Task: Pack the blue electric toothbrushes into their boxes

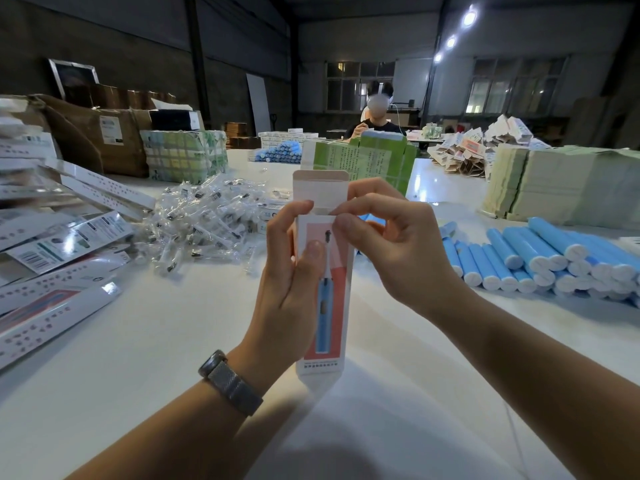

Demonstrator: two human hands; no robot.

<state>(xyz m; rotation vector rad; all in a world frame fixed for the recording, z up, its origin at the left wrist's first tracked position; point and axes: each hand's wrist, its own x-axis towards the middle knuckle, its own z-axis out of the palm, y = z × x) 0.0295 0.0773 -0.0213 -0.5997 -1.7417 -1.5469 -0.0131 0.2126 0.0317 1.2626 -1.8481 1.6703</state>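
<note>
Toothbrush box (323,289), printed with a blue brush on pink, stands upright just above the tabletop (156,358) at centre, top end open with the tuck lid (320,187) raised toward 12 o'clock. Left hand (294,271) is wrapped round the box body from 9 o'clock, thumb flat on the printed face and index finger at the mouth edge. Right hand (388,247) comes in from 3 o'clock, fingers curled, thumb and forefinger pinching what looks like a side dust flap at the mouth (contact itself is small, flap not fully resolved). Cannot tell whether a brush is already inside; the interior is hidden. Blue toothbrush handles (540,258) lie stacked at 3 o'clock, well apart from the box; bagged brush heads (204,223) are heaped at 10 o'clock and flat printed cartons (65,251) are fanned at 9 o'clock. Risks, as judged: the thin card could crease or tear at the flap hinge if the pinch pulls sideways rather than folding along the score. Squeezing the body too hard would bow the mouth out of square, so a handle or the tuck lid would catch on the edge. The bottom flap looks only tucked (unverified), so a dropped-in handle could push it open. Closing now with the box empty would give a short pack.
</note>
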